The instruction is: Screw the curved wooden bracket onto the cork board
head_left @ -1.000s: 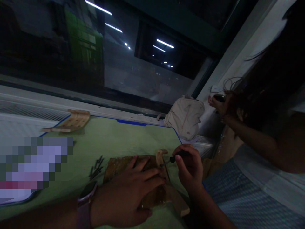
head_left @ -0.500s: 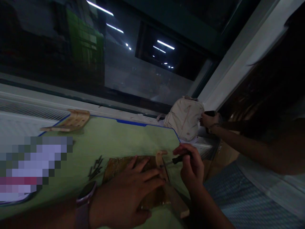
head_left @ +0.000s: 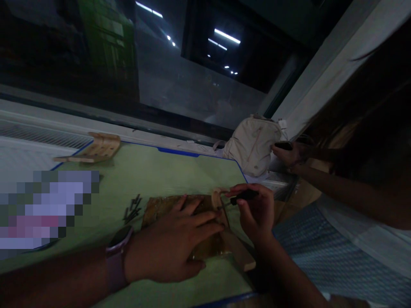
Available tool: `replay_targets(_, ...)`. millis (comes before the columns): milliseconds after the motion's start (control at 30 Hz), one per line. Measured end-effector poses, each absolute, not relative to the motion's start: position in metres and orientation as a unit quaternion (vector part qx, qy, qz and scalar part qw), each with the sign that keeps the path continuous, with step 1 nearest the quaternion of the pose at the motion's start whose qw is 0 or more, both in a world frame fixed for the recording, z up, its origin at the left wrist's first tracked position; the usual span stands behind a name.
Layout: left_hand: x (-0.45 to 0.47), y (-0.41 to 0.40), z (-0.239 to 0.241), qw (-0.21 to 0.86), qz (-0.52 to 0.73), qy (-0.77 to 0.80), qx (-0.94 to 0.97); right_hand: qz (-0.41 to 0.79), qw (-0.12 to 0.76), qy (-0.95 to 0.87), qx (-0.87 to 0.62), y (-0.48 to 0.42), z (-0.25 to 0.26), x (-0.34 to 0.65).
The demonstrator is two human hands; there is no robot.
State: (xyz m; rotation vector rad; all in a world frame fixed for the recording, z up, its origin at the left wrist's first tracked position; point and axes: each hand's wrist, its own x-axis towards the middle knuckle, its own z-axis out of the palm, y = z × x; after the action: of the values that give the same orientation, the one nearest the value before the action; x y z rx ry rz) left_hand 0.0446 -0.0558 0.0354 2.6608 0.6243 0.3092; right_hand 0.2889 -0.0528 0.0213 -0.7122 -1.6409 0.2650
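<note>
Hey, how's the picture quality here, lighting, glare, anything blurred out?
Head view: dim overall, the right hand and black-handled tool poorly lit; head view: bright streaks glare in the window; head view: a pixelated patch masks detail at the left of the table.

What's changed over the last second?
The right grip shifted its fingers slightly forward, nearer the hooked end of the wooden piece. Another person's hand, carrying a dark object, moved down and left, beside the backpack. Nothing was visibly released. Unchanged: screwdriver in the right grip, left grip flat on the brown board.
</note>
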Motion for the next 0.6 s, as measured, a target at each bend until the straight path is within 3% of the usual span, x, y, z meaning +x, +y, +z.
replay_targets(300, 0.045, -0.054, 0.033, 0.192, 0.105, 0.217, 0.951, 0.138, 0.636, -0.675, -0.346, -0.052, 0.027, 0.285)
replay_targets(433, 0.044, -0.055, 0.034, 0.195, 0.095, 0.221, 0.951, 0.046, 0.674, -0.652, -0.344, -0.047, 0.024, 0.291)
replay_targets(600, 0.045, -0.055, 0.035, 0.196, 0.091, 0.226, 0.95, -0.012, 0.633, -0.689, -0.354, -0.049, 0.026, 0.298)
